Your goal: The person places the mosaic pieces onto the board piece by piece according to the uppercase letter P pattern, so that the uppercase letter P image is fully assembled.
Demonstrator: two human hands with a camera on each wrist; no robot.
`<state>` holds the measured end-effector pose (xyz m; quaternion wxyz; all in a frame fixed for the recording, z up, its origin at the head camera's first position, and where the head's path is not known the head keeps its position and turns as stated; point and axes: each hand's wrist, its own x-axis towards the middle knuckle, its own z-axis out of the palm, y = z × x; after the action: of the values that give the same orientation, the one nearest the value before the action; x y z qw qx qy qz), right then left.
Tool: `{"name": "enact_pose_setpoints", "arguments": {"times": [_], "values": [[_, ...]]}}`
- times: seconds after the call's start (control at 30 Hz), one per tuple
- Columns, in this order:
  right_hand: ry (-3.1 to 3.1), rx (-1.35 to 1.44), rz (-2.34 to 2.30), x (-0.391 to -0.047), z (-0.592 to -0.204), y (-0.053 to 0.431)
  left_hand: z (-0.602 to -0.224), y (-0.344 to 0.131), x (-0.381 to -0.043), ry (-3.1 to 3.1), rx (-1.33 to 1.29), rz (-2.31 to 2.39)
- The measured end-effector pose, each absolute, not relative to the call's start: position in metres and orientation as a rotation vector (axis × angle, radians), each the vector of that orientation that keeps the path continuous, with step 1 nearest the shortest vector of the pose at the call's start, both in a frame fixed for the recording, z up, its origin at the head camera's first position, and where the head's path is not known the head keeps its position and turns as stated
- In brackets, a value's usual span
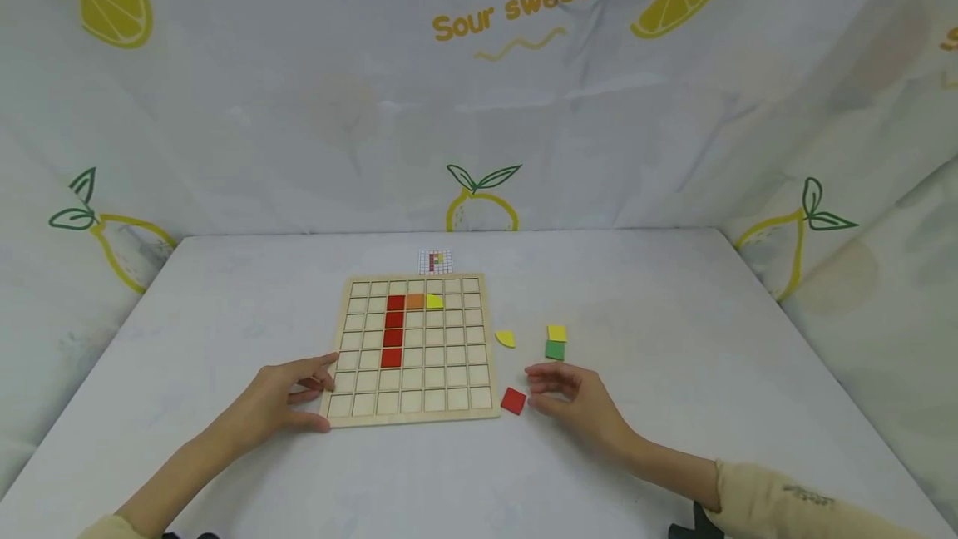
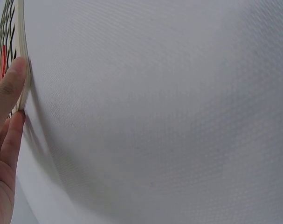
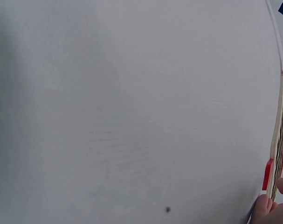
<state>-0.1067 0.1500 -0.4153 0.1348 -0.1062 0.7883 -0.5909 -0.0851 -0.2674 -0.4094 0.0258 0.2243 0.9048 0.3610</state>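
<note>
A square wooden grid board [image 1: 414, 419] lies flat, with a column of red square tiles [image 1: 392, 338] set in its cells. Right of the top red tile come an orange tile [image 1: 415, 302] and a yellow rounded-corner tile [image 1: 434, 302]. My left hand [image 1: 280, 393] touches the board's left edge, fingertips on the frame and thumb near the front left corner. Close right of the board is my right hand [image 1: 572, 398], thumb and fingers apart with no tile between them. A loose red square tile [image 1: 513, 401] lies just left of its thumb tip.
A yellow quarter-round tile [image 1: 506, 339] lies right of the board. Farther right, a yellow square tile [image 1: 556, 333] sits behind a green one [image 1: 555, 350]. A small pattern card [image 1: 436, 262] is at the board's far edge. Lemon-print cloth [image 1: 337, 106] hangs behind the white table [image 1: 644, 298].
</note>
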Motion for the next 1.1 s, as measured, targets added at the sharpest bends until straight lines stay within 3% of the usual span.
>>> {"name": "enact_pose_setpoints", "arguments": {"times": [0.33, 1.1], "values": [[2.384, -0.238, -1.638, -0.1, -0.415, 0.138, -0.409, -0.267, -0.083, 2.785, 0.677, 1.14], [2.452, -0.618, -1.255, -0.129, -0.404, 0.144, -0.41, -0.266, -0.083, 2.803, 0.719, 1.139]]}}
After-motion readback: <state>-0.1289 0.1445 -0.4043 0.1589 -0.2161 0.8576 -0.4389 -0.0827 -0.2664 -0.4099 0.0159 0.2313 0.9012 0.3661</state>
